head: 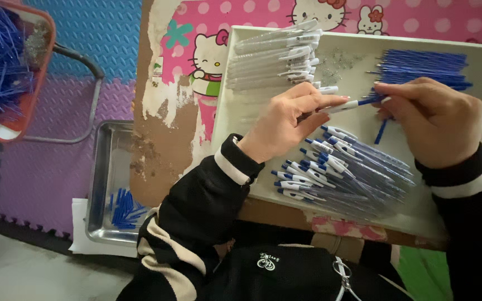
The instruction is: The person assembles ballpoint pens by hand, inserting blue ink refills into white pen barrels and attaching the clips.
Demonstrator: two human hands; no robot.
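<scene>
My left hand (288, 120) grips a clear pen barrel (338, 107) with a white clip end. My right hand (428, 120) pinches a blue refill (370, 101) at the barrel's open end. Both hands hover over a white tray (358, 56) resting on my lap. A pile of blue refills (422, 67) lies at the tray's far right. Several empty clear barrels (277, 56) are stacked at its far left. Assembled pens with blue refills (336, 173) lie in a heap near the tray's front. One loose refill (381, 132) lies under my right hand.
A worn board with pink cartoon-cat pattern (185, 111) lies under the tray. On the floor to the left stand a metal tray (110, 184) holding blue parts and a red-rimmed tray (6, 67) of blue refills on a stand. Foam mats cover the floor.
</scene>
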